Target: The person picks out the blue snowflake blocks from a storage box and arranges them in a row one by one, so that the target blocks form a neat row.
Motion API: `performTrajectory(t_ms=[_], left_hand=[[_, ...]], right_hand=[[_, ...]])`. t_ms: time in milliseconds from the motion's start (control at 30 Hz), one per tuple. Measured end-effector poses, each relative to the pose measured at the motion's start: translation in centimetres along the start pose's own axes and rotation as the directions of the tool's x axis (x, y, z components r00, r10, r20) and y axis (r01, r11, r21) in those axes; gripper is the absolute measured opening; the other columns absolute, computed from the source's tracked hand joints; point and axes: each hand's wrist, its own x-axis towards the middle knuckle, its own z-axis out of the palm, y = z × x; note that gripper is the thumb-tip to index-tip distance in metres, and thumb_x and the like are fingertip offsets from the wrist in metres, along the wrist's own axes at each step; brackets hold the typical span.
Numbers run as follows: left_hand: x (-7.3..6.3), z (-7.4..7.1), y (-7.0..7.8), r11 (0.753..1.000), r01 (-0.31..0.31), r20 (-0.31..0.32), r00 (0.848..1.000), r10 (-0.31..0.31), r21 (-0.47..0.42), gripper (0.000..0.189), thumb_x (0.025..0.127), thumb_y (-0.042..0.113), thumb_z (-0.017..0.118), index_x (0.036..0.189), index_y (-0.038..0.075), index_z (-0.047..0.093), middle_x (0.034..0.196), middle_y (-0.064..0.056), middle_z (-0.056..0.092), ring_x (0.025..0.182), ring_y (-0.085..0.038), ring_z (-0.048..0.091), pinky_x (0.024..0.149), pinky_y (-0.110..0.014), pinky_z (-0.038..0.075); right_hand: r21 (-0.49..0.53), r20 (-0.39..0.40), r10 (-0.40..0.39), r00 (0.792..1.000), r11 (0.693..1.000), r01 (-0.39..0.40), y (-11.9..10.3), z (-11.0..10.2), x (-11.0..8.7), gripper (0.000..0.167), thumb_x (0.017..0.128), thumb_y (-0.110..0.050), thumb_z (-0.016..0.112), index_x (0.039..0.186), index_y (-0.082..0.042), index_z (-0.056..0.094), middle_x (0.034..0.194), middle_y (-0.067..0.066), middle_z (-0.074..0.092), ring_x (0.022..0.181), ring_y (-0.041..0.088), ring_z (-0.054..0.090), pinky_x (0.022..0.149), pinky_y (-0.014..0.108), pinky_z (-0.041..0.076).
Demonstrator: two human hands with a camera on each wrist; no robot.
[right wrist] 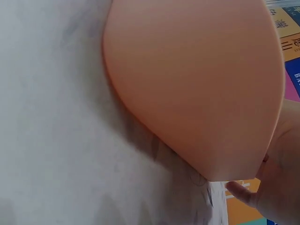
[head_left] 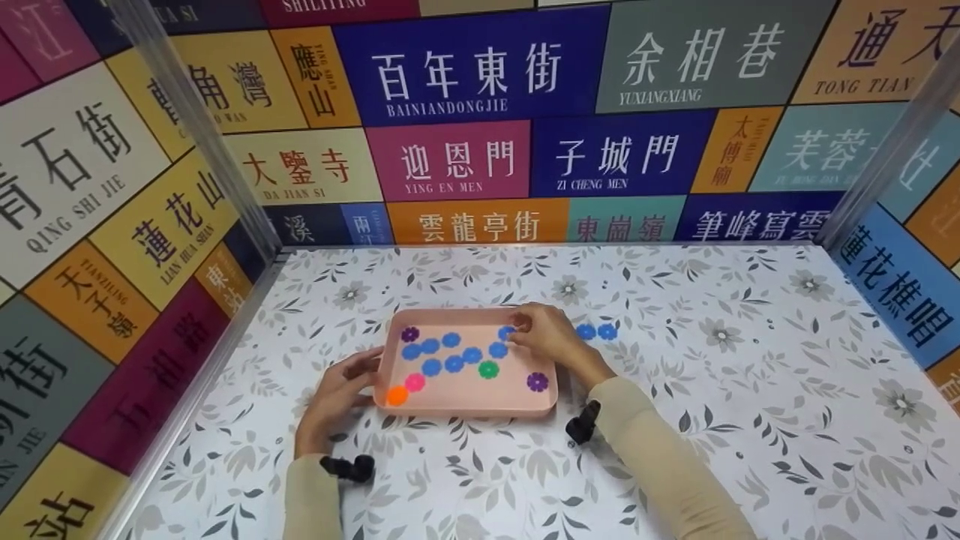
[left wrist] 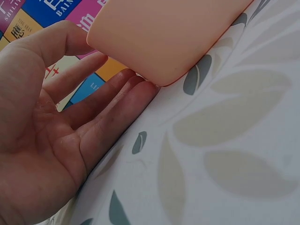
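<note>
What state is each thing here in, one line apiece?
Tray: upright, uncovered, loaded
Blue flowers: most inside tray, two outside
Green flower: flat inside tray
Purple flowers: inside tray, apart
Pink flower: inside tray, beside orange piece
Left hand: touching tray
Right hand: at a blue flower, grip unclear

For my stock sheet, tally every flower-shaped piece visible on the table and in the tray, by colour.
Flat blue flower-shaped pieces: 10
Flat purple flower-shaped pieces: 2
Flat green flower-shaped piece: 1
Flat pink flower-shaped piece: 1
Flat orange flower-shaped piece: 1
Total visible: 15
</note>
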Motion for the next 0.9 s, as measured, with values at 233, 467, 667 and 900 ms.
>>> performTrajectory(t_ms=[233, 467, 667, 900], left_hand=[[0.0, 0.1, 0.1, 0.999, -0.043, -0.001, 0.999, 0.043, -0.009, 0.052, 0.09, 0.01, 0.06, 0.141, 0.02, 0.058, 0.137, -0.012, 0.063, 0.113, -0.024, 0.061, 0.082, -0.035, 0.06], [0.0, 0.0, 0.0, 1.0, -0.021, -0.011, 1.0, 0.021, -0.009, 0.053, 0.089, 0.011, 0.061, 0.14, 0.022, 0.059, 0.137, -0.01, 0.063, 0.116, -0.025, 0.06, 0.085, -0.036, 0.059], [0.0, 0.1, 0.2, 1.0, 0.02, -0.012, 1.0, -0.019, 0.011, 0.052, 0.09, 0.014, 0.061, 0.141, 0.026, 0.058, 0.14, -0.009, 0.061, 0.121, -0.026, 0.058, 0.09, -0.036, 0.058], [-0.1, 0.1, 0.2, 1.0, 0.018, -0.011, 1.0, -0.018, 0.001, 0.052, 0.09, 0.014, 0.061, 0.14, 0.026, 0.059, 0.141, -0.009, 0.06, 0.121, -0.027, 0.058, 0.089, -0.036, 0.058]], right_hand=[[-0.085, -0.007, 0.006, 1.0, 0.996, -0.007, -0.1, 0.5, 0.3, 0.036, 0.086, -0.019, 0.077, 0.118, -0.006, 0.072, 0.106, 0.01, 0.073, 0.099, 0.025, 0.067, 0.092, 0.041, 0.054], [-0.167, -0.037, 0.003, 0.999, 0.986, -0.009, -0.1, 1.0, 0.4, 0.03, 0.085, -0.021, 0.077, 0.112, -0.008, 0.075, 0.102, 0.009, 0.071, 0.089, 0.023, 0.065, 0.085, 0.041, 0.053], [-0.217, -0.041, 0.004, 0.999, 0.976, -0.013, -0.1, 1.4, 0.3, 0.029, 0.088, -0.025, 0.074, 0.112, -0.009, 0.076, 0.106, 0.01, 0.07, 0.094, 0.026, 0.064, 0.094, 0.047, 0.049], [-0.263, -0.035, 0.005, 0.999, 0.965, -0.014, -0.4, 1.6, 0.1, 0.031, 0.088, -0.031, 0.074, 0.107, -0.005, 0.074, 0.104, 0.01, 0.067, 0.097, 0.027, 0.062, 0.104, 0.056, 0.04]])
